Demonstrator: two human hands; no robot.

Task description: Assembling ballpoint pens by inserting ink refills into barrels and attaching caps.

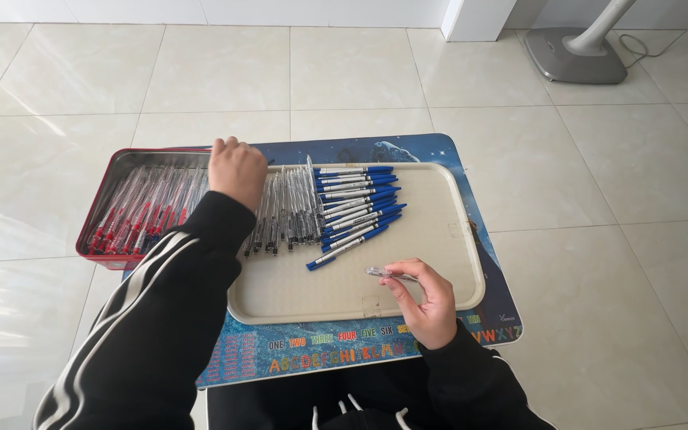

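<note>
Near the front edge of the beige tray [447, 263], the right hand [428, 302] pinches a clear pen barrel [382, 273] between fingertips. At the tray's back left corner, the left hand [236, 169] is curled shut over the red tin [93, 239] of red pens [141, 209]; whether it grips one I cannot tell. Blue pens [356, 209] fan across the tray's middle. A firm, level pinch suits the slim barrel best

Black jacket sleeves [161, 318], white stripes on left, white drawstrings [356, 408]

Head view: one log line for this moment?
left hand: at red metal tin | right hand: holds clear pen barrel | beige plastic tray: blue-capped pens
</note>
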